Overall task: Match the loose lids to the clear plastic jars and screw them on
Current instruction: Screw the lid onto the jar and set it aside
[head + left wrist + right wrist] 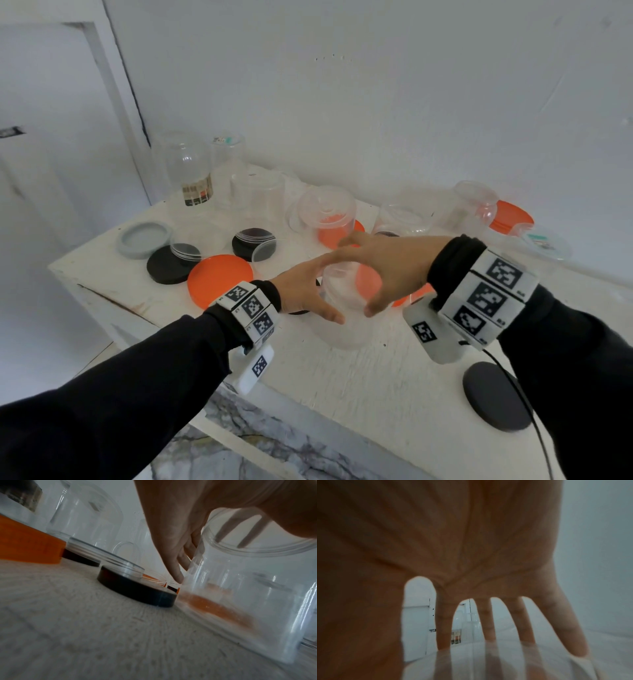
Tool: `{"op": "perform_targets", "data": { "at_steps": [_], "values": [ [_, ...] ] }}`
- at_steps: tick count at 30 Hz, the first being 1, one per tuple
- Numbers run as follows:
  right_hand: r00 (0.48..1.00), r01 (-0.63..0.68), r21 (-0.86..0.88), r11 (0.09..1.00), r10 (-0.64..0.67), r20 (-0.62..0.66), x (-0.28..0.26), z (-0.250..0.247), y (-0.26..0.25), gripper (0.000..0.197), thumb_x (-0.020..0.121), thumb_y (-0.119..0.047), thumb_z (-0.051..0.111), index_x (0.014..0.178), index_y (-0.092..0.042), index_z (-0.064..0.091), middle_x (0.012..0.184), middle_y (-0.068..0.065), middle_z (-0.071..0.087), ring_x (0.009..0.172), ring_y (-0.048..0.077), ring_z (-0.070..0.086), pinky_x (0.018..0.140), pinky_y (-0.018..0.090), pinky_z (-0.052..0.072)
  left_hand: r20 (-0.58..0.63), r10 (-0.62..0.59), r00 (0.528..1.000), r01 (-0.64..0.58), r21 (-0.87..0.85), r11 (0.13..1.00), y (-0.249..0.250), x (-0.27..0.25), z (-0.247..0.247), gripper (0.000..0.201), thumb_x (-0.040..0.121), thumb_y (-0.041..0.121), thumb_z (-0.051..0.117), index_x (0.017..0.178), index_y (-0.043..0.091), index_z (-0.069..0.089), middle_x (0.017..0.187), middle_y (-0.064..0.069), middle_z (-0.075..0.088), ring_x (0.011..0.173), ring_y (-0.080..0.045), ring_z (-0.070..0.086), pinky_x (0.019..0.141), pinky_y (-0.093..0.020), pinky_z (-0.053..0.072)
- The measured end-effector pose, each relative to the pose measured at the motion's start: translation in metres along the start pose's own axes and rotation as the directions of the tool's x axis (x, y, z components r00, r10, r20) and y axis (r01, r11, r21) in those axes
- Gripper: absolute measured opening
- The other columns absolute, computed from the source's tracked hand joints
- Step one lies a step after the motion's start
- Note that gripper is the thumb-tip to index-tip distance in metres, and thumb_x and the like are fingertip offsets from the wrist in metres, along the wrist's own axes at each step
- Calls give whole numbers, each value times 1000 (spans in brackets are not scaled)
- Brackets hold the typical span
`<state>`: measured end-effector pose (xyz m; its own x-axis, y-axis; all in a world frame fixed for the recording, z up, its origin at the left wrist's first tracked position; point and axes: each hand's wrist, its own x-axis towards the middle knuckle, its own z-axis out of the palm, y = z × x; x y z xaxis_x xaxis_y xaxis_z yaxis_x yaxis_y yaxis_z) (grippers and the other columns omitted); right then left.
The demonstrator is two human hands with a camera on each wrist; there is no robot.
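The clear jar (342,308) in the middle of the tabletop (359,383) is hard to read: its walls are blurred and see-through, and orange shapes behind it show through, so its rim is uncertain from the head view. The left hand (301,291) reaches along its left side, fingers straight and spread, fingertips (178,576) against the wall. The right hand (383,267) arches over the jar's top with fingers spread apart, thumb hanging down the near side; whether it presses the jar I cannot tell. The right wrist view is mostly palm and blur. Further jars (329,212) stand crowded along the far edge, some over black (253,243) or orange lids. A loose orange lid (219,281) lies left of the left hand, near the tabletop's left edge. A dark lid (496,397) sits at the near right, with bare tabletop between it and the jar.
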<state>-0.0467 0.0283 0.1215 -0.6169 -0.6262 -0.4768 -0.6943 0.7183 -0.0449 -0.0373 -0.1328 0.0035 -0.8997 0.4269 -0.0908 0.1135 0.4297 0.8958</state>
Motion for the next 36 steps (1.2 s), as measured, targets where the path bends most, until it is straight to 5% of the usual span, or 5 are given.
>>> {"op": "perform_targets", "data": {
  "at_steps": [7, 13, 19, 27, 36],
  "values": [
    [976, -170, -83, 982, 156, -155, 6, 13, -6, 82, 75, -71, 54, 142, -33, 26, 134, 3, 39, 113, 23, 48, 92, 38, 45, -1, 14, 1000, -14, -10, 1000, 0, 0, 0, 95, 41, 50, 78, 123, 42, 32, 120, 27, 47, 118, 1, 43, 90, -9, 37],
    [1000, 10, 30, 999, -10, 2, -2, 4, 2, 90, 72, -38, 76, 140, -50, 19, 144, -3, 25, 127, 21, 35, 104, 40, 37, 6, 11, 1000, -10, -50, 999, -3, 1, 1, 109, 39, 46, 80, 136, 28, 35, 128, 15, 46, 127, -4, 38, 99, -25, 39],
    [993, -62, -61, 996, 55, -108, 2, 8, -2, 92, 65, -57, 74, 140, -46, 22, 122, -2, 40, 105, 17, 44, 91, 35, 44, 27, -20, 999, 21, -20, 1000, -1, 0, 0, 89, 43, 39, 83, 117, 48, 34, 120, 25, 48, 115, 8, 44, 91, -11, 40],
    [978, 25, -34, 999, -31, -205, -4, 26, 6, 81, 75, -61, 61, 142, -47, 18, 141, -4, 32, 124, 19, 37, 100, 38, 41, 25, -10, 1000, 11, -44, 999, 0, -2, 1, 100, 39, 45, 80, 126, 43, 32, 124, 23, 45, 123, 1, 41, 99, -24, 41],
    [964, -4, -43, 999, -8, -264, -1, 33, 7, 81, 74, -66, 59, 142, -45, 21, 136, 0, 39, 117, 21, 40, 94, 37, 44, 5, 8, 1000, -8, 0, 1000, 2, -1, 1, 105, 37, 49, 80, 130, 37, 34, 127, 13, 49, 123, -5, 43, 99, -24, 39]
  ]
}}
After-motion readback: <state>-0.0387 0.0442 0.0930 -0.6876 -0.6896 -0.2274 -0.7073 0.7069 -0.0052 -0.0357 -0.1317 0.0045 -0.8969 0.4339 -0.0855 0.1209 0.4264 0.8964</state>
